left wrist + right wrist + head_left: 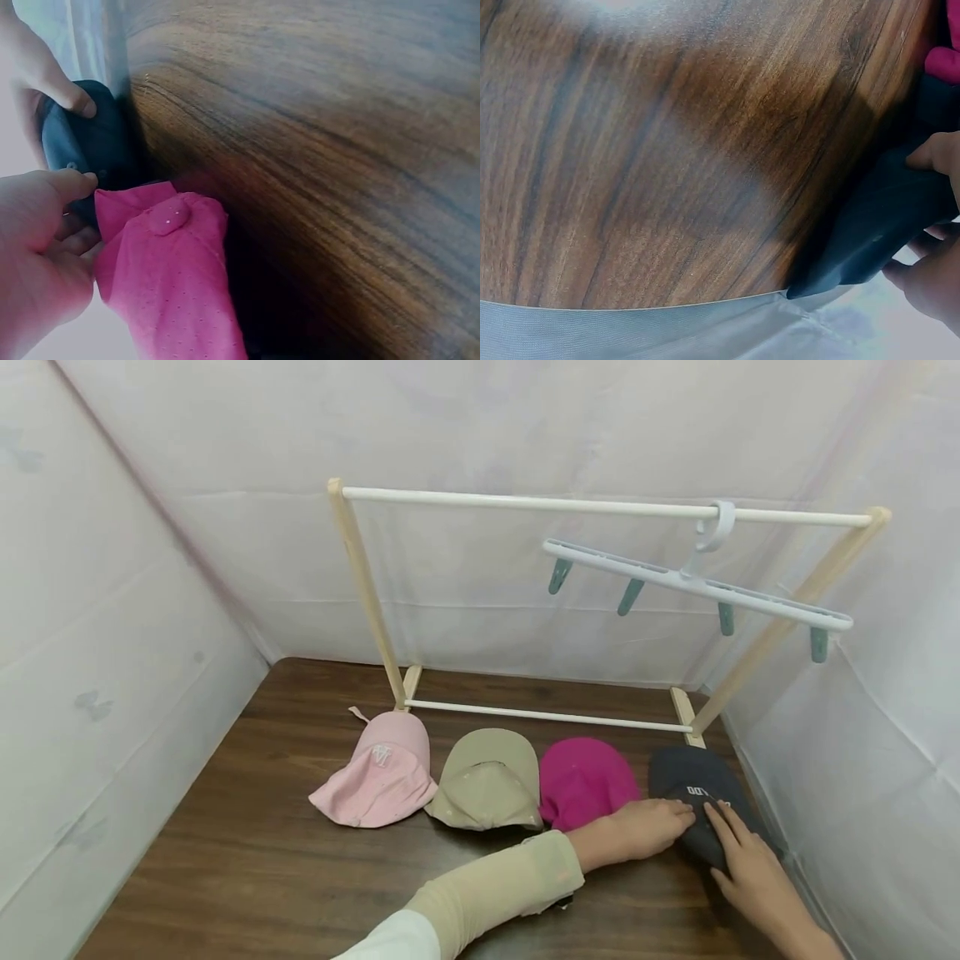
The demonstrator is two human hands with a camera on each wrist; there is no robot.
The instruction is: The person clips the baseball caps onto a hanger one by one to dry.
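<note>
A dark baseball cap [697,777] with white lettering lies at the right end of a row of caps, its brim toward the rack. My left hand [652,828] holds its left side, thumb and fingertips at the edge. From the near right, my right hand [757,877] grips the crown, with the fingers over the top and the thumb at the near side. In the left wrist view a magenta cap [172,270] sits right beside my left hand [45,247]. My right hand [937,277] has dark fabric [885,217] between thumb and fingers.
A beige cap [491,777] and a pink cap [382,768] lie further left on the brown wooden table [247,860]. Behind them stands a rack with a white rail [525,502]. A pale hanger [697,583] with several green clips hangs from it. White fabric walls [112,652] enclose the table.
</note>
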